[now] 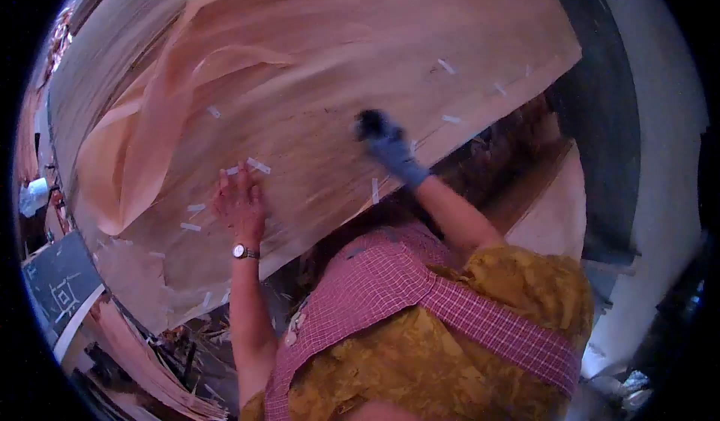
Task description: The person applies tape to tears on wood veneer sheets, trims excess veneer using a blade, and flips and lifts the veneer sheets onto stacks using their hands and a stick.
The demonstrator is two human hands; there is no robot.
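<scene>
A large sheet of thin wood veneer (322, 158) lies before me, dotted with several short strips of pale tape. Bare and with fingers spread, my left hand (241, 205) rests flat on the veneer, its fingertips by a tape strip (259, 166). A wristwatch (241, 251) is on that wrist. My right hand (386, 142) wears a grey glove with dark fingers and is over the middle of the sheet. Motion smears its fingers, so whether they hold anything cannot be made out.
A loose, curled veneer strip (154, 124) lies across the left part of the sheet. More veneer pieces (135, 346) are heaped at lower left, beside a dark board with white markings (64, 293). A white roll-like object (34, 197) is at the far left. Scraps lie below the sheet's near edge.
</scene>
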